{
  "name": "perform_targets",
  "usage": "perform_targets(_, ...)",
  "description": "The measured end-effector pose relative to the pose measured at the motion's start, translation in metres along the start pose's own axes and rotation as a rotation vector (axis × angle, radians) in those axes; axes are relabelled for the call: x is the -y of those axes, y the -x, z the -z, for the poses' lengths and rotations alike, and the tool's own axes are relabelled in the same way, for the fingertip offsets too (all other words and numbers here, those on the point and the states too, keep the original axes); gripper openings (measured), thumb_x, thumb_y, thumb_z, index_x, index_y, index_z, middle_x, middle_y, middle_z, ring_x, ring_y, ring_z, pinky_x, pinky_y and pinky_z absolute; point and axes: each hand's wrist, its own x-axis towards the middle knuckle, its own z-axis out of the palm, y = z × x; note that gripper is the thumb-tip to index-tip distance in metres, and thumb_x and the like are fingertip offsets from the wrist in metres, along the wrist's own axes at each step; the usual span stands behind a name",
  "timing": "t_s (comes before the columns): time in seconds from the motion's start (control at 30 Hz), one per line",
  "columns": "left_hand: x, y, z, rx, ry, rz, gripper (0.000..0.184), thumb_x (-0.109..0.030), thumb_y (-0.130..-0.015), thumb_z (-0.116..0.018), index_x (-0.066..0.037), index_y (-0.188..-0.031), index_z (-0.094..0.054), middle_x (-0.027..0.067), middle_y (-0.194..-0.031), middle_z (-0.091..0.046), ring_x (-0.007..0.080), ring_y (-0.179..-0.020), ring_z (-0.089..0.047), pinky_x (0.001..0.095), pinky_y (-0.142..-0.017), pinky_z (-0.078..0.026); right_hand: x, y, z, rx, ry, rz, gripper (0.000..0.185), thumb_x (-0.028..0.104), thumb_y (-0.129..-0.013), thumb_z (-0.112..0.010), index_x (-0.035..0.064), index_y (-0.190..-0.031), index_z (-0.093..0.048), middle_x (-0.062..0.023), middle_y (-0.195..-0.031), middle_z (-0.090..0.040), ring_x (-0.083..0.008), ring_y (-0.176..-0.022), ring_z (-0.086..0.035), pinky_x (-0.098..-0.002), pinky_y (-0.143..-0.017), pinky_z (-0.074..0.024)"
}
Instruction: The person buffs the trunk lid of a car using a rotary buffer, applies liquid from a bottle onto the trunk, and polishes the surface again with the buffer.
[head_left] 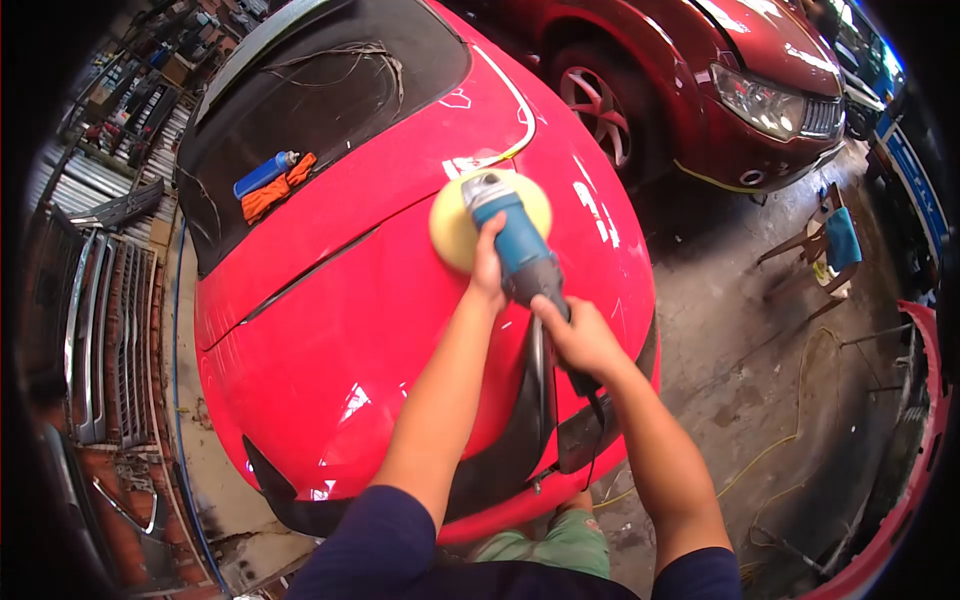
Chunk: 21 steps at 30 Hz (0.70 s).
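Both of my hands hold a blue and grey power polisher with a round yellow foam pad. The pad lies on the glossy panel of a red car, close to a panel seam. My left hand is wrapped round the front of the tool's body, just behind its metal head. Farther back, my right hand grips the dark rear handle. A black cord hangs from the tool's end beside the car.
A blue bottle and an orange cloth lie near the car's dark glass. Another dark red vehicle stands at the upper right. A chair is on the right; car grilles line the left. A yellow cord crosses the floor.
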Motion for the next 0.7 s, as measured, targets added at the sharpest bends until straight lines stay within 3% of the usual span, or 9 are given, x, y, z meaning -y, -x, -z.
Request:
perform_targets(0.07,0.004,-0.022,0.000,-0.002,0.023,0.014,0.061,-0.059,-0.096,-0.069,-0.004,-0.122,-0.062,0.0133,-0.095,-0.072,0.0291,-0.081,-0.075,0.0436,-0.079,-0.064,0.014,-0.005,0.007,0.022,-0.068,-0.083,0.058,0.056,-0.108,-0.063,-0.0012,-0.098,-0.063,-0.0044,-0.072,-0.061,-0.0166,-0.055,-0.064,-0.0331,-0.053,-0.0524)
perform_targets(0.17,0.012,-0.002,-0.009,-0.026,0.030,-0.004,0.059,-0.055,-0.096,-0.071,-0.005,-0.125,-0.061,0.0133,-0.099,-0.072,0.0282,-0.083,-0.075,0.0432,-0.080,-0.064,0.003,0.013,0.006,0.003,-0.076,-0.060,0.063,0.059,-0.104,-0.066,-0.0036,-0.096,-0.064,-0.0105,-0.067,-0.067,-0.0215,-0.055,-0.070,-0.0382,-0.054,-0.0552)
perform_targets(0.3,0.043,0.066,0.002,-0.079,0.080,-0.033,0.058,-0.052,-0.098,-0.069,-0.001,-0.126,-0.061,0.0147,-0.102,-0.072,0.0285,-0.086,-0.076,0.0427,-0.082,-0.064,-0.029,0.068,-0.008,0.021,0.043,0.001,0.060,0.056,-0.105,-0.066,-0.0030,-0.097,-0.065,-0.0109,-0.069,-0.069,-0.0225,-0.060,-0.072,-0.0396,-0.057,-0.0556)
perform_targets(0.43,0.059,0.163,0.019,-0.126,0.162,0.044,0.058,-0.051,-0.098,-0.070,-0.002,-0.126,-0.061,0.0140,-0.100,-0.072,0.0288,-0.084,-0.076,0.0436,-0.080,-0.064,-0.022,0.149,-0.040,0.095,0.087,-0.074,0.060,0.054,-0.105,-0.068,-0.0061,-0.108,-0.066,-0.0134,-0.073,-0.070,-0.0243,-0.063,-0.074,-0.0408,-0.062,-0.0581)
perform_targets(0.5,0.082,0.200,0.054,-0.251,0.154,0.046,0.056,-0.050,-0.097,-0.072,-0.004,-0.127,-0.062,0.0117,-0.101,-0.072,0.0259,-0.090,-0.076,0.0414,-0.086,-0.062,-0.027,0.184,-0.063,0.158,0.055,-0.168,0.063,0.056,-0.104,-0.067,-0.0067,-0.109,-0.066,-0.0159,-0.076,-0.072,-0.0245,-0.063,-0.075,-0.0418,-0.063,-0.0588)
perform_targets(0.53,0.084,0.224,0.063,-0.261,0.153,0.064,0.056,-0.049,-0.096,-0.072,-0.004,-0.128,-0.062,0.0112,-0.104,-0.073,0.0246,-0.093,-0.075,0.0409,-0.088,-0.062,-0.030,0.200,-0.074,0.190,0.087,-0.197,0.066,0.058,-0.104,-0.067,-0.0073,-0.112,-0.066,-0.0189,-0.078,-0.073,-0.0277,-0.067,-0.076,-0.0436,-0.066,-0.0593)
perform_targets(0.57,0.089,0.246,0.073,-0.304,0.074,0.062,0.062,-0.060,-0.098,-0.064,-0.003,-0.124,-0.065,0.0161,-0.104,-0.076,0.0300,-0.093,-0.077,0.0446,-0.093,-0.062,-0.036,0.215,-0.085,0.218,0.116,-0.226,0.069,0.061,-0.103,-0.066,-0.0079,-0.114,-0.067,-0.0220,-0.080,-0.074,-0.0308,-0.070,-0.077,-0.0454,-0.069,-0.0598)
perform_targets(0.67,0.095,0.292,0.090,-0.336,0.059,0.036,0.065,-0.059,-0.097,-0.065,-0.003,-0.130,-0.061,0.0190,-0.108,-0.074,0.0342,-0.099,-0.076,0.0499,-0.095,-0.062,-0.068,0.241,-0.113,0.235,0.113,-0.149,0.078,0.066,-0.101,-0.065,-0.0106,-0.118,-0.066,-0.0331,-0.088,-0.073,-0.0481,-0.091,-0.077,-0.0526,-0.081,-0.0584)
perform_targets(0.7,0.096,0.296,0.093,-0.350,0.037,0.020,0.066,-0.060,-0.097,-0.064,-0.003,-0.130,-0.061,0.0196,-0.109,-0.074,0.0347,-0.100,-0.076,0.0503,-0.095,-0.062,-0.058,0.241,-0.110,0.253,0.120,-0.161,0.078,0.065,-0.101,-0.066,-0.0106,-0.118,-0.067,-0.0334,-0.089,-0.073,-0.0487,-0.092,-0.076,-0.0527,-0.081,-0.0584)
